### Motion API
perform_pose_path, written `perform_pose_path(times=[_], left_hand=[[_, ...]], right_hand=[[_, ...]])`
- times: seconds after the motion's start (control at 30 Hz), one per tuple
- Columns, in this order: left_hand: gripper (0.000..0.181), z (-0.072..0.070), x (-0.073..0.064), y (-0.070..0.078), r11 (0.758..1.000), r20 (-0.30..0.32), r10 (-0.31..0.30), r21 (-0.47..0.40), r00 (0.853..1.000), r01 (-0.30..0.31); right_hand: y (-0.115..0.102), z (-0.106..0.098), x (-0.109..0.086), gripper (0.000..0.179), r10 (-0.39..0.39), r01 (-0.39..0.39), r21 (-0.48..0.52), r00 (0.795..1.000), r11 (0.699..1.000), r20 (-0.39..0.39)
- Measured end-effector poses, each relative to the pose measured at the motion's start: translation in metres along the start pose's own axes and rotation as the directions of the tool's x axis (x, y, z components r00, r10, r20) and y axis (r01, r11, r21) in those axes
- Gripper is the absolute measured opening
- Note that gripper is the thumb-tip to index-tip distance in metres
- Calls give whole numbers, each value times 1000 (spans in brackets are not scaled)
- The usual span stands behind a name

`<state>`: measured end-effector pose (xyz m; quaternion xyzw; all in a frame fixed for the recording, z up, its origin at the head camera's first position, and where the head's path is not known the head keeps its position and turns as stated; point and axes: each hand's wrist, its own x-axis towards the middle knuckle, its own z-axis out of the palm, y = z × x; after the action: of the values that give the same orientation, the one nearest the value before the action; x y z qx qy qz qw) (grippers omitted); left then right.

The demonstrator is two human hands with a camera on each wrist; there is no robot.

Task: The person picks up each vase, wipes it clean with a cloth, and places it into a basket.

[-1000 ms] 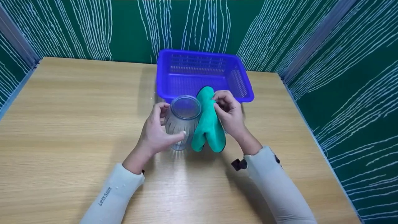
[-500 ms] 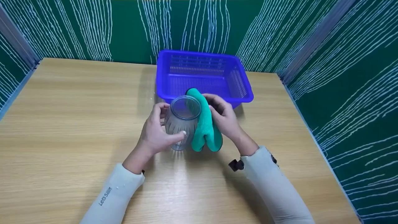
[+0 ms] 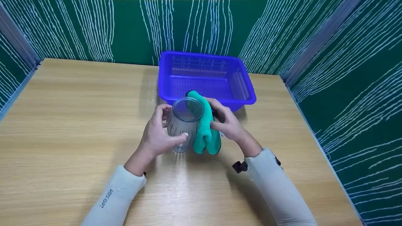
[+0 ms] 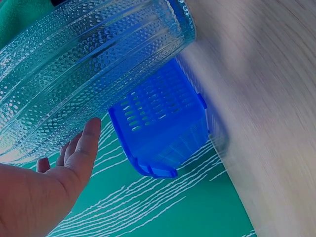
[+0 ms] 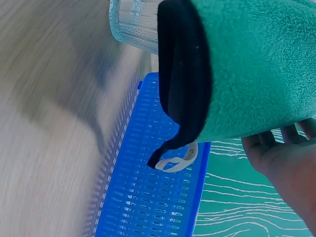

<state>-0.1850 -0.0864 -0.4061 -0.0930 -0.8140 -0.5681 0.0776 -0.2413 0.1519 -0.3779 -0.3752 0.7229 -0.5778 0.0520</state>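
A clear ribbed glass jar (image 3: pixel 182 133) is upright at the middle of the table, its round mouth facing up. My left hand (image 3: pixel 157 131) holds it from the left, thumb across the front and fingers round the far side. In the left wrist view, the glass jar (image 4: pixel 89 64) shows a bumpy, dimpled surface. Draped along the jar's right side is a folded green terry cloth (image 3: pixel 205 127), which my right hand (image 3: pixel 229 125) grips from the right. The right wrist view shows the cloth (image 5: pixel 256 69) with dark edging and a small white tag loop (image 5: pixel 180 162).
Just behind the jar and cloth stands a purple-blue plastic basket (image 3: pixel 241 99) with slotted walls. The wooden table (image 3: pixel 78 125) ends at green walls (image 3: pixel 132 31) with white wavy lines at the back and sides.
My right hand has moved left and slightly down, bringing the green cloth closer against the jar, its top end now bent behind the jar's mouth. My left hand and the jar stay put.
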Motion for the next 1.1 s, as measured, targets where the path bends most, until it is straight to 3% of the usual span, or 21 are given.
perform_pose_path(times=[0.33,0.43,0.63,0.93,1.1], left_hand=[[79,3,1,-1,999,-30,36,16,999,-35],[79,3,1,-3,999,-34,40,25,999,-39],[80,3,1,-6,999,-22,31,19,999,-31],[80,2,3,-6,999,-29,44,20,999,-43],[81,1,3,-7,999,-32,46,26,998,-45]], right_hand=[[4,-3,1,56,0,-1,31,999,1000,33],[7,-4,1,55,-5,5,1,1000,1000,29],[8,-2,1,58,-23,25,-71,999,997,30],[6,-3,2,67,35,-32,-84,999,996,35],[12,-6,4,64,15,-13,-81,999,997,32]])
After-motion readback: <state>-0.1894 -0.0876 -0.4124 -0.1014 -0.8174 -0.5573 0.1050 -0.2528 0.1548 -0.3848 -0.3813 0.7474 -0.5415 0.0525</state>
